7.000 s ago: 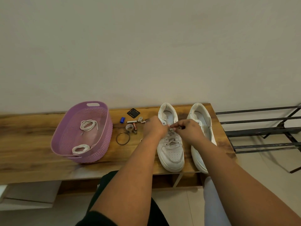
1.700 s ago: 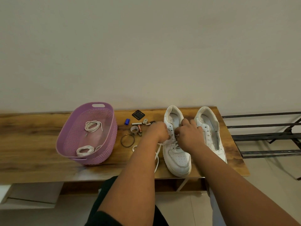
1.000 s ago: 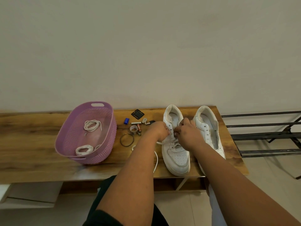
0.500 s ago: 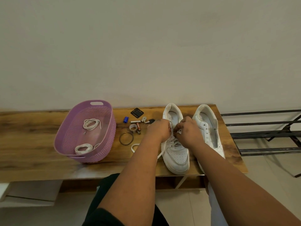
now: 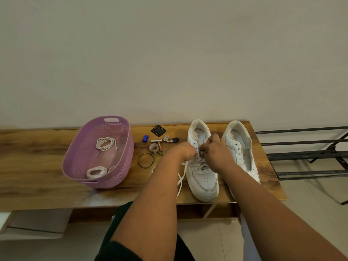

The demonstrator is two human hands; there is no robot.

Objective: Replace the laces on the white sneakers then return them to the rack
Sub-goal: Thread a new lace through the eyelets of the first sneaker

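My left hand and right hand are both curled over the upper eyelets of the left sneaker, and I seem to be pinching the lace between fingertips on each side, though the tips themselves are too small to make out. That sneaker sits on the wooden surface, toe toward me, just beside its partner, the right sneaker, which shows bare eyelets and no lace. The rack stands off the right end of the surface.

What could go wrong: the loose lace tail trails down toward the near edge under my left forearm, so a sweep of that arm could drag it and pull slack out of the rows already crossed. Pulling one side harder than the other would likely leave uneven ends. A sharp tug could also slide the shoe into the other one or toward the edge, since nothing pins it down. The spare laces wait in the purple basket; small clutter such as the bangle lies near my left elbow path.

Compared with half a second ago, my right hand has reached a little further up the tongue, and both hands sit closer together over the eyelets
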